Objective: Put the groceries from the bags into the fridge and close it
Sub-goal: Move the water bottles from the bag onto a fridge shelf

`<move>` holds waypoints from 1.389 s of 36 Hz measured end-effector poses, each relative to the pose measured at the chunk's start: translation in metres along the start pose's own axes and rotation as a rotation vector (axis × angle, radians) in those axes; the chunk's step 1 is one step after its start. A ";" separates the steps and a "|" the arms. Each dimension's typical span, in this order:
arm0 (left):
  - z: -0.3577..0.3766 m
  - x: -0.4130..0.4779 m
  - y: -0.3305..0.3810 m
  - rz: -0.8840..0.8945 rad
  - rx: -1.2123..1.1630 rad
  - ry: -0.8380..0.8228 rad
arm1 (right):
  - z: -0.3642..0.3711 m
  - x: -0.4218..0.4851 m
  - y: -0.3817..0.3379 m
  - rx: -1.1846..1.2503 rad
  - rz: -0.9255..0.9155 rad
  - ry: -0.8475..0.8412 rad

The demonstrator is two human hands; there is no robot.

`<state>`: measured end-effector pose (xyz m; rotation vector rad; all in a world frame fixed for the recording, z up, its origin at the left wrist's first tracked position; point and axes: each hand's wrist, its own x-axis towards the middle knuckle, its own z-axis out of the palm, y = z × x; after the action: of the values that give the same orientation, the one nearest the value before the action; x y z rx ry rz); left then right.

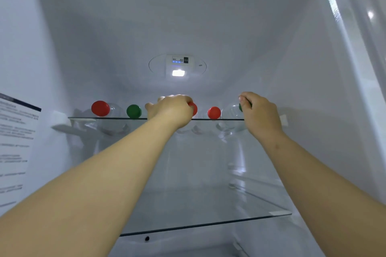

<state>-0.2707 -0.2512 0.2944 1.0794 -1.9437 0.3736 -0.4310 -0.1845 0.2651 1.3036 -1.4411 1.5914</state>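
Note:
I look up into the open fridge. Several clear plastic bottles lie on the top glass shelf with their caps toward me: a red cap, a green cap, a red cap. My left hand grips a red-capped bottle in the middle of the row. My right hand holds a green-capped bottle at the right end, fingers curled over its cap. Both bottle bodies are mostly hidden behind my hands.
A lower glass shelf sits below with nothing on it. The fridge light and control panel are on the back wall. A printed label covers the left inner wall. The door edge rises at the right.

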 end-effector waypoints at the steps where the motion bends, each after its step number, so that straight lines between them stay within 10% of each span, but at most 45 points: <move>1: 0.001 -0.002 0.000 0.007 0.012 0.033 | 0.000 -0.001 -0.001 0.001 0.002 0.002; 11: 0.006 -0.022 -0.013 0.246 0.064 0.193 | 0.012 -0.043 0.010 -0.074 -0.138 0.180; 34: 0.002 0.000 -0.006 0.163 0.202 -0.255 | 0.019 -0.001 0.000 -0.495 -0.009 -0.282; 50: 0.003 -0.024 -0.005 0.239 0.287 0.026 | 0.012 -0.021 -0.008 -0.342 0.049 -0.308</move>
<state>-0.2616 -0.2429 0.2731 1.0139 -2.0427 0.8147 -0.4139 -0.1905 0.2476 1.3530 -1.8492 1.1387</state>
